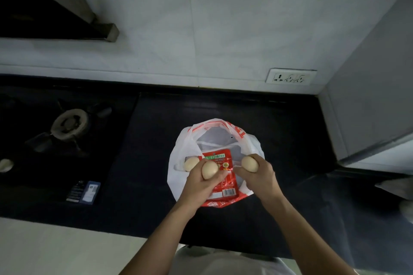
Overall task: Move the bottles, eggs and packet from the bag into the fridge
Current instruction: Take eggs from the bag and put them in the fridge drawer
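A white and red plastic bag lies open on the dark counter. Inside it rests a red packet with a barcode at its near end, and a pale egg sits at the bag's left side. My left hand is above the bag, holding a second egg in its fingertips. My right hand is over the bag's right side, gripping a third egg. No bottles show in the bag.
A gas burner sits on the hob at the left, with a stove knob at the far left. A small dark and white box lies near the counter's front. A wall socket is behind. A grey fridge side rises at the right.
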Available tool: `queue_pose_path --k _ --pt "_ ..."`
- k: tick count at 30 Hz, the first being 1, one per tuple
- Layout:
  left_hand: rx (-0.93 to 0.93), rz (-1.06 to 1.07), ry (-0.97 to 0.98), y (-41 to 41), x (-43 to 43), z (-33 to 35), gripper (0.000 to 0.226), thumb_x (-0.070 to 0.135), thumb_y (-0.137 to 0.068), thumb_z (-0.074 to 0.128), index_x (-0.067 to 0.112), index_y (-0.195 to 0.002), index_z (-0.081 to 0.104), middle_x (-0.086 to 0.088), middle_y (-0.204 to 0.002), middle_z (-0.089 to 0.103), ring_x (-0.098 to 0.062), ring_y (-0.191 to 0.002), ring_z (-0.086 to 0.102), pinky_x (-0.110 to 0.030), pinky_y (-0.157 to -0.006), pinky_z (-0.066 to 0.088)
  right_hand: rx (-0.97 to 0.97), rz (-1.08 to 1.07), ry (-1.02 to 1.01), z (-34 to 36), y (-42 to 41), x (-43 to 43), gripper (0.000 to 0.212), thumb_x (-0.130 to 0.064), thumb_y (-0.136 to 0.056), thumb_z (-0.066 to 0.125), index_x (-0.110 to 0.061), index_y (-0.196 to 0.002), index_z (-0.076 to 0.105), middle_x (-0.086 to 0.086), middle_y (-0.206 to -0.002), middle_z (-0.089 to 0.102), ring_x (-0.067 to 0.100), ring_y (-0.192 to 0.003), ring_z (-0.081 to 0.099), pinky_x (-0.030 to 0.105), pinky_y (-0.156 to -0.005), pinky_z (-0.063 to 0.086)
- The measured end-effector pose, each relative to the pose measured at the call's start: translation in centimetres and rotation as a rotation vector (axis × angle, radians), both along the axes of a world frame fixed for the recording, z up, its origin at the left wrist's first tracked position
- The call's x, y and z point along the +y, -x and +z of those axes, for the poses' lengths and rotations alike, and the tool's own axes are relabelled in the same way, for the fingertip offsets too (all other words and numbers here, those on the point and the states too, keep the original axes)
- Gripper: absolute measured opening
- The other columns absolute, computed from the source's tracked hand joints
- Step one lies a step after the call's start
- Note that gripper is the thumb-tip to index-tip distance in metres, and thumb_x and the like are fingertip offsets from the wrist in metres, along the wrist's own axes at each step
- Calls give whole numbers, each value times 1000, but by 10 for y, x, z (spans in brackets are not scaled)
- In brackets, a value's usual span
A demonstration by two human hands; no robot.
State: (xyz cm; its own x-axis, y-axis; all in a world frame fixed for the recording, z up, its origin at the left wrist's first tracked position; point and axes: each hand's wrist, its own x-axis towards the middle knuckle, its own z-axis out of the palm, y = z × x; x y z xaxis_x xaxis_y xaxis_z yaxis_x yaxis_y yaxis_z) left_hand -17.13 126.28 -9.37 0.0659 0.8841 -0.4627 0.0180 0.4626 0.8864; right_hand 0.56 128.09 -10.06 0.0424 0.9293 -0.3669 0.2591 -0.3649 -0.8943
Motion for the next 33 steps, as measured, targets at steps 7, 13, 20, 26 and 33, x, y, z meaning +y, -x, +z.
queue_pose_path --k 7,13,20,26,33 --pt "157 11 -175 -23 -9 17 29 35 -82 77 33 -108 64 13 -103 73 -8 -103 69 -42 -94 57 -50 8 -141 27 -9 -10 15 -22 -86 76 -21 -97 66 -9 -87 71 -3 -82 70 18 -58 53" --pt "128 88 -205 -19 -18 32 25 34 -82 76 27 -104 67 7 -98 75 -11 -97 72 -35 -87 59 -24 128 -197 38 1 -15 12 -23 -87 75 -26 -94 65 -16 -91 73 7 -87 72 25 -66 58" --pt "115 286 -199 12 -50 47 15 12 -85 74 22 -77 66 0 -73 72 -15 -70 69 -25 -62 54 14 311 -248 48 39 -20 10 -25 -88 74 -27 -95 67 -8 -88 75 10 -86 73 36 -75 60" --pt "205 528 -224 25 -96 53 15 9 -83 75 8 -81 60 10 -63 63 -3 -56 57 -16 -50 42 -26 451 -268 49 71 -37 18 -29 -81 77 -28 -94 65 -13 -84 70 0 -83 65 22 -73 50" --pt "307 857 -177 32 -175 47 15 12 -83 75 11 -83 60 6 -67 60 -8 -58 52 -21 -53 42 67 714 -210 39 110 -83 17 -26 -79 79 -25 -80 62 -7 -79 68 8 -76 64 24 -71 52"
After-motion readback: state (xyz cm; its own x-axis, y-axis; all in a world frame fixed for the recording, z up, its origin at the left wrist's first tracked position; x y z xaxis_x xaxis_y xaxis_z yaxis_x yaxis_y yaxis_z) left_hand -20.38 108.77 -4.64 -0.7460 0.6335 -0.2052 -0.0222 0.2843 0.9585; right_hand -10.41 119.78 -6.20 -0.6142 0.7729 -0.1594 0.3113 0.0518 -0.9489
